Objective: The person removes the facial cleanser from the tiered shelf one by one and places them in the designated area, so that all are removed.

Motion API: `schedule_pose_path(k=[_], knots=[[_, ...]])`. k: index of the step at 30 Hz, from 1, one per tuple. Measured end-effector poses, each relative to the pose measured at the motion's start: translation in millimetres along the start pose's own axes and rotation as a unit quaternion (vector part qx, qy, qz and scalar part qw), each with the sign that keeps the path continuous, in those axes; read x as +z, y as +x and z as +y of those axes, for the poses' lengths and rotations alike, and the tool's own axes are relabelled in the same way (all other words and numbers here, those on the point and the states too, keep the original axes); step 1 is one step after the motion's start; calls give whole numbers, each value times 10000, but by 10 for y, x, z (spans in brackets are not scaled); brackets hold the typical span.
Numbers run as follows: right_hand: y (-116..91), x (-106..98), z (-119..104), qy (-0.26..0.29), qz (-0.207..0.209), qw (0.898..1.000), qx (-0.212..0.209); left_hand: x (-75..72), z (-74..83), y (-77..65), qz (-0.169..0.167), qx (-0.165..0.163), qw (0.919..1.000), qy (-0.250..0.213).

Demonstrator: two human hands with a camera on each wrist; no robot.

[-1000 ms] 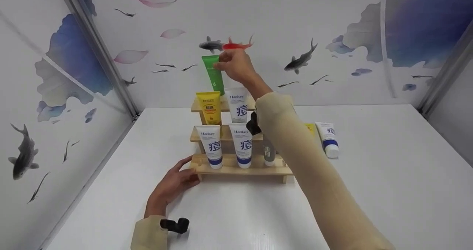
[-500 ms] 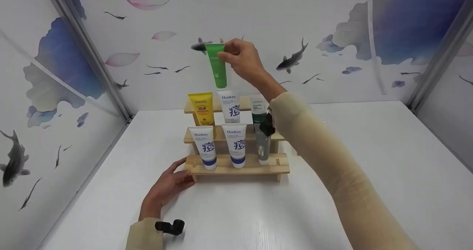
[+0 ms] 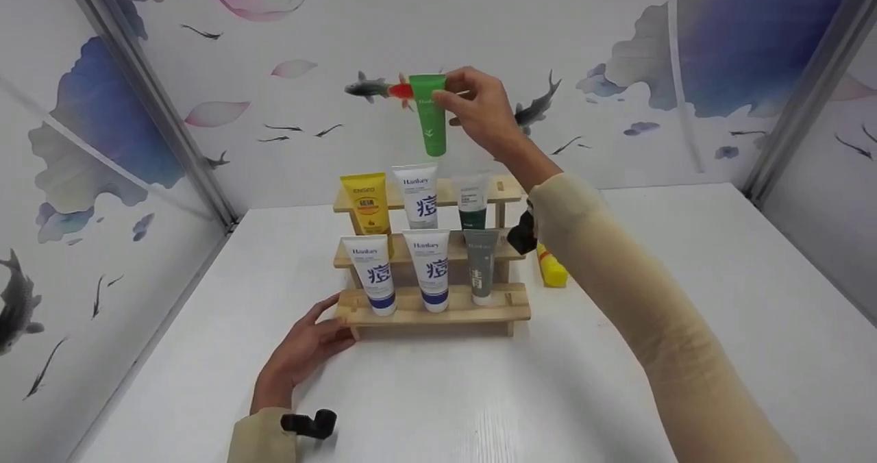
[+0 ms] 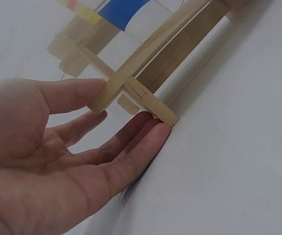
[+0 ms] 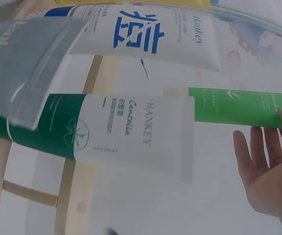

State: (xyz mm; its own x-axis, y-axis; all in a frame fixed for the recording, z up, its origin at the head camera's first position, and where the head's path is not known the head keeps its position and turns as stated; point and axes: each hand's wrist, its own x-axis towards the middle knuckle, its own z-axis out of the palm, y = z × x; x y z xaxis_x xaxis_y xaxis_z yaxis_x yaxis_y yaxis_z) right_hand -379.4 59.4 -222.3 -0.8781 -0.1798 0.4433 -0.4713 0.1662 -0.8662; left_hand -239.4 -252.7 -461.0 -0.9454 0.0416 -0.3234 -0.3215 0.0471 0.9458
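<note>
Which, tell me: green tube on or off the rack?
Off: the right hand holds the green tube, wall showing between it and the rack.

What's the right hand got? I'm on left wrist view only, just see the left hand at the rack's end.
Observer: The right hand holds a green tube up above the rack.
Operator: And the far end of the front shelf? Out of my frame.
Observer: A gray tube stands at its right end.
Operator: Anything on the table past that?
Observer: A yellow tube-like item lies right of the rack, partly hidden behind the right sleeve.
</note>
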Motion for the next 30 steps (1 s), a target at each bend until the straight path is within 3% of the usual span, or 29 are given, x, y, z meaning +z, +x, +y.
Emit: schedule_pose_path(k=[8,30], knots=[[-95,-325,150,108,245,9996,-35,5,6,-2,-5,-18,10000,71],[-323,-1175,565,-133,821,9944,645,9,13,-13,-55,9,10000,-78]])
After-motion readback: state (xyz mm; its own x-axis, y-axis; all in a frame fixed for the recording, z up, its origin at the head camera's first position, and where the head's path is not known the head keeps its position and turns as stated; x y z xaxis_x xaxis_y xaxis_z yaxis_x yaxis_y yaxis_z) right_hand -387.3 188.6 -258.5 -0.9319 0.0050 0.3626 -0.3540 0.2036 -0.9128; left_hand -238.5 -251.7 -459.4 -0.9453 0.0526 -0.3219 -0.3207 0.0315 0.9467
